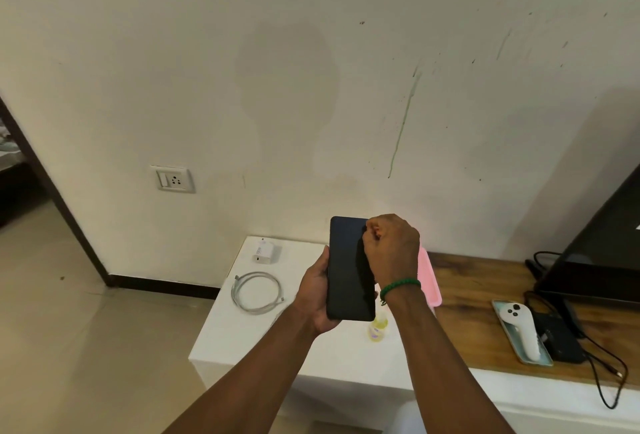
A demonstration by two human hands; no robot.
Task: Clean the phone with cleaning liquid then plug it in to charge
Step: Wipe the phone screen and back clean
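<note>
Presently, item by item, from the fingers outward:

1. Right hand [393, 246]: fingers [373, 230] curled tight into a near-fist and set against the upper right edge of the phone [348, 271]. Whether they pinch that edge, or hold a wipe inside the curl, cannot be told. A green bead bracelet [400, 286] sits on the wrist.
2. Left hand [317, 295]: holds the phone from behind and below, with the thumb along the left edge and the lower end seated in the palm.
3. Phone: black, screen dark and facing the camera, held in the air above the white cabinet top [263, 340]. Its long axis is nearly upright, with the bottom end towards the person.
4. Bottle of yellow cleaning liquid [378, 328]: stands on the cabinet just under the phone's lower right corner, beside the right wrist. It is the nearer reach for the right hand.
5. Coiled white cable [258, 291] and white charger adapter [266, 252]: on the cabinet left of the phone, on the left hand's side. That hand is occupied, so the right would likely cross over.
6. Wall socket [173, 179]: further left, above floor level, with nothing plugged in.
7. Pink item [431, 281]: lies behind the right forearm (cloth or case, unclear).

Judgement: cleaning is in hand and charging has not begun.
</note>
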